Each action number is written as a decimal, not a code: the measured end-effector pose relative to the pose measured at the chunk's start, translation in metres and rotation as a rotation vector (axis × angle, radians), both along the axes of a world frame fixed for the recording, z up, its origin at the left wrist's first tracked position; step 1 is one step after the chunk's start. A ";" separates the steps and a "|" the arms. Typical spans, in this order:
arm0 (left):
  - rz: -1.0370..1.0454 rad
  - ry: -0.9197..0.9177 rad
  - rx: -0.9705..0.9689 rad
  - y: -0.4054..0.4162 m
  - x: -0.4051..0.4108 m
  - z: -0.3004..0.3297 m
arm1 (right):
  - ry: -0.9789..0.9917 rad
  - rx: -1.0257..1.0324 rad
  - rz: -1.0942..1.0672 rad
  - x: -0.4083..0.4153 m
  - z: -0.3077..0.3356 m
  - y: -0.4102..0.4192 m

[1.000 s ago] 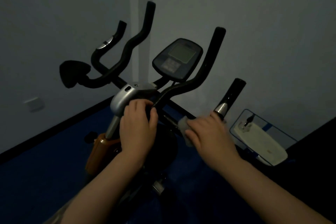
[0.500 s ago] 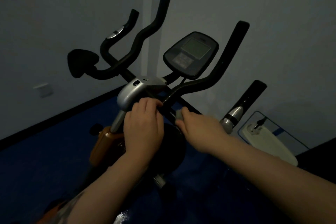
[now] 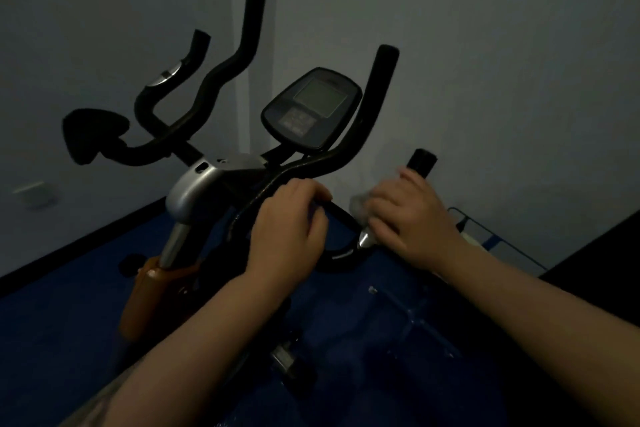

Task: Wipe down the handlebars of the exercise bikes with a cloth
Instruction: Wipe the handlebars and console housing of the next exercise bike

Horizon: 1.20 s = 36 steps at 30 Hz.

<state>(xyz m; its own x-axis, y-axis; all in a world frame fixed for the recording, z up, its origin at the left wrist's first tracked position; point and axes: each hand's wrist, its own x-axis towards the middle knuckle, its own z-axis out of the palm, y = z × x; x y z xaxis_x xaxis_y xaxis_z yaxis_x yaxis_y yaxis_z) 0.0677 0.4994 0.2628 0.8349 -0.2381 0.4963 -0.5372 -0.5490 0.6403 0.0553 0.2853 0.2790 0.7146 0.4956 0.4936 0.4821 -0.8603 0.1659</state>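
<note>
An exercise bike with black curved handlebars (image 3: 375,104) stands in front of me in a dim room. My left hand (image 3: 287,229) grips the lower bar just right of the silver stem (image 3: 197,184). My right hand (image 3: 412,215) is closed around a pale grey cloth (image 3: 360,206), pressed onto the short right grip below its black tip (image 3: 420,161). Only a corner of the cloth shows past my fingers. A silver sensor band (image 3: 365,239) peeks out below that hand.
A console with a grey screen (image 3: 311,107) sits between the bars. The left handlebars (image 3: 221,80) rise toward the wall corner. An orange frame part (image 3: 149,291) is low left. A blue wire rack (image 3: 498,239) stands at right on the blue floor (image 3: 52,322).
My right hand has slid with the cloth from the centre of the bar out to the short right grip. My left hand has shifted a little right along the lower bar.
</note>
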 end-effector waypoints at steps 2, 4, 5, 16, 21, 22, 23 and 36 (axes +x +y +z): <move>0.061 0.124 -0.007 -0.006 0.008 -0.003 | -0.113 0.250 -0.178 0.003 -0.016 0.019; 0.150 0.153 0.046 -0.003 0.010 -0.011 | -0.210 0.281 -0.129 -0.008 -0.052 0.043; 0.167 0.122 0.118 -0.002 0.009 -0.014 | -0.217 0.201 -0.029 -0.012 -0.058 0.043; 0.164 0.037 0.472 -0.007 0.008 -0.011 | -0.338 0.323 0.007 0.012 -0.053 0.014; 0.155 0.049 0.453 -0.006 0.008 -0.008 | -0.305 -0.286 0.324 0.050 0.026 -0.044; 0.157 0.047 0.446 -0.006 0.008 -0.009 | -0.315 -0.335 0.354 0.054 0.033 -0.045; 0.160 0.041 0.436 -0.006 0.008 -0.009 | -0.321 -0.344 0.377 0.058 0.038 -0.045; 0.162 -0.007 0.476 -0.008 0.008 -0.011 | -0.360 1.174 -0.412 0.055 0.010 0.000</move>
<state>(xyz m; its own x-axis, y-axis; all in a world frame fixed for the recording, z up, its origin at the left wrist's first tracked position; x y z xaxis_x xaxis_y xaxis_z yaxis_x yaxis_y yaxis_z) 0.0761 0.4913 0.2519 0.8769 -0.3070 0.3698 -0.4243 -0.8560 0.2955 0.1100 0.2854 0.2891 0.4468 -0.5863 0.6758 0.2345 -0.6522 -0.7209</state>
